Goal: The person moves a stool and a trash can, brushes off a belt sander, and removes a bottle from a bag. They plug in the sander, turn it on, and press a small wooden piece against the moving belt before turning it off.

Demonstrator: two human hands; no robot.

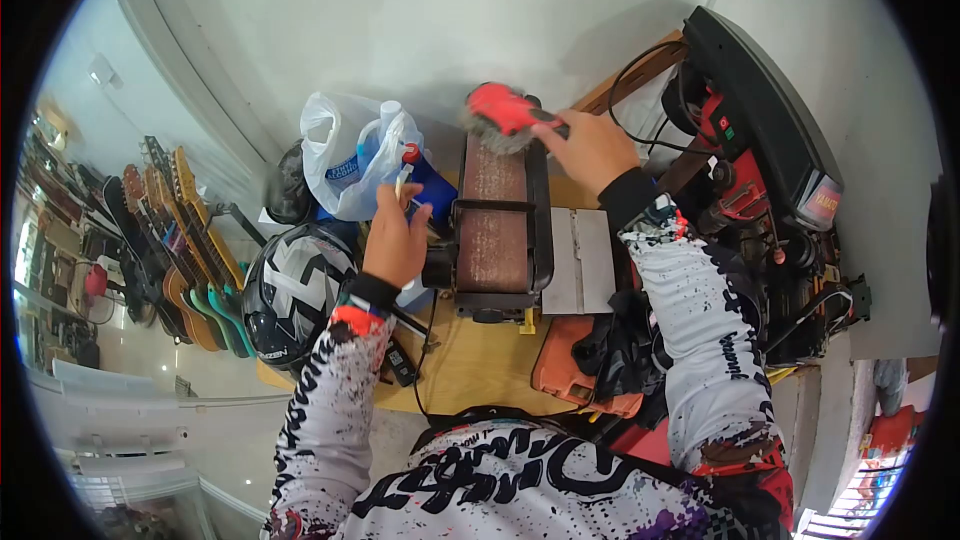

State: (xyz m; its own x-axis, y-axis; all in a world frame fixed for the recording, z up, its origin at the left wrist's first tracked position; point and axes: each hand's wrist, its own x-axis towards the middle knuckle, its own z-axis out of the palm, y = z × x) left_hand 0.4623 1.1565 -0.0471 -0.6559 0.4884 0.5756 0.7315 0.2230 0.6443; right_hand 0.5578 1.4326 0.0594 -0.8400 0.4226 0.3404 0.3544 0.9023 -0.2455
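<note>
My right hand point(597, 152) is wrapped round the handle of a red brush point(507, 112) with grey bristles. The brush head overlaps the far end of the brown sanding belt on a belt sander point(492, 245). To the left of the sander, my left hand point(394, 248) is closed, with a small pale strip point(403, 180) pinched at the fingertips. Just behind that hand are a white plastic bag point(335, 155) with bottles in it and a blue container point(435, 190), partly hidden by the fingers.
A black and white helmet point(295, 295) sits left of my left forearm. Right of the sander are a flat metal plate point(578, 260), an orange case point(570, 370) and a red and black drill press point(735, 165). Several guitars point(185, 250) stand at far left.
</note>
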